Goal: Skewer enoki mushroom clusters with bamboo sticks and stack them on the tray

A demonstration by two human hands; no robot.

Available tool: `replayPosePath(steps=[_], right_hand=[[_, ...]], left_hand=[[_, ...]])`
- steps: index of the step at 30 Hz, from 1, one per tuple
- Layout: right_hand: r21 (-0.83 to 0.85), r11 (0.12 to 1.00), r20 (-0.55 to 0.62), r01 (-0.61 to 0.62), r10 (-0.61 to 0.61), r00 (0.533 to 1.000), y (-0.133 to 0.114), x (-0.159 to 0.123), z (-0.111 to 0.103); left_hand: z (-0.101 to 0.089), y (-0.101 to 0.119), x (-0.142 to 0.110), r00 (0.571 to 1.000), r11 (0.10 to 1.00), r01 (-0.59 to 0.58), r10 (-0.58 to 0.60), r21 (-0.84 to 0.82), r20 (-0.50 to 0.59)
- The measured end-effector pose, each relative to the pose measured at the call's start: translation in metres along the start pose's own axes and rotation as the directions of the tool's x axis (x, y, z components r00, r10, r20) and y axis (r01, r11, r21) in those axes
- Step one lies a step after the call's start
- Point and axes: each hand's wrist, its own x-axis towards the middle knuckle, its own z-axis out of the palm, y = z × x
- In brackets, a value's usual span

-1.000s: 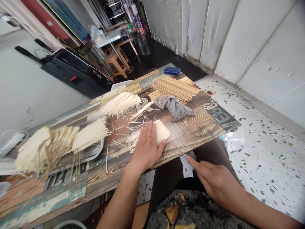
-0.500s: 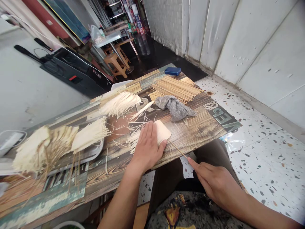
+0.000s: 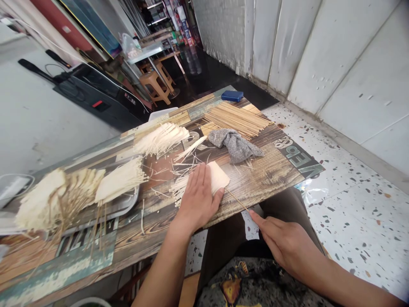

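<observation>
Well to the left of the left hand, skewered enoki bundles (image 3: 41,204) lie fanned over one another, sticks pointing toward the person; each looks light and limp, so the bare sticks would be the safer hold. Nearer, another skewered enoki bunch (image 3: 119,181) rests over a tray (image 3: 132,207), caps toward the left hand. Beyond that hand sit flattened enoki slabs (image 3: 162,138), probably soft and best lifted by their dense base ends, since the thin stems would likely splay or snap.

The left hand (image 3: 198,198) lies flat, fingers extended and close together, over an enoki piece (image 3: 219,175). Its caps show on the left of the fingers and its pale base on the right. The piece seems springy, perhaps slightly damp and slippery; broad, even pressure should suit it, while a hard pinch might crush or split it.

A bamboo skewer (image 3: 237,200) runs from that base to the right hand (image 3: 284,238), which is closed on its near end, fingertips forward. How far it enters is hidden. It looks stiff but slender, liable to bend if pushed off line. Beyond both hands are a grey cloth (image 3: 234,145) and a skewer pile (image 3: 238,119).
</observation>
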Motion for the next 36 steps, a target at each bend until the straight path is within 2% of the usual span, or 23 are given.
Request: replayPosePath(steps=[7, 13, 15, 18, 21, 24, 30, 36], right_hand=[[0.009, 1.0, -0.007, -0.002, 0.002, 1.0, -0.002, 0.003, -0.001], [-0.006, 1.0, 0.0, 0.002, -0.002, 1.0, -0.004, 0.009, 0.001], [-0.017, 1.0, -0.001, 0.004, -0.004, 1.0, -0.003, 0.009, 0.002], [-0.042, 0.999, -0.016, 0.007, -0.008, 1.0, -0.003, 0.006, 0.001], [-0.066, 0.998, -0.03, 0.015, -0.017, 0.999, -0.003, 0.003, -0.001], [-0.082, 0.996, -0.035, 0.02, -0.023, 0.999, -0.002, 0.003, -0.003], [-0.078, 0.996, -0.024, 0.033, -0.035, 0.999, -0.002, 0.006, -0.001], [-0.035, 0.999, -0.019, 0.03, -0.031, 0.999, -0.001, 0.006, 0.002]], left_hand=[[-0.003, 0.002, 0.001, 1.0, 1.0, 0.012, -0.012, 0.016, 0.028], [0.003, -0.002, 0.003, 1.0, 0.999, -0.011, 0.012, 0.051, -0.008], [0.003, 0.0, 0.001, 0.999, 0.997, -0.022, 0.026, 0.079, -0.048], [-0.005, 0.01, -0.009, 0.983, 0.987, -0.018, 0.047, 0.16, -0.179], [-0.012, 0.022, -0.023, 0.957, 0.971, -0.08, 0.139, 0.226, -0.256], [-0.009, 0.028, -0.033, 0.956, 0.963, -0.149, 0.199, 0.225, -0.215], [0.013, 0.027, -0.034, 0.969, 0.978, -0.136, 0.164, 0.157, -0.182], [0.011, 0.025, -0.034, 0.972, 0.979, -0.163, 0.18, 0.122, -0.15]])
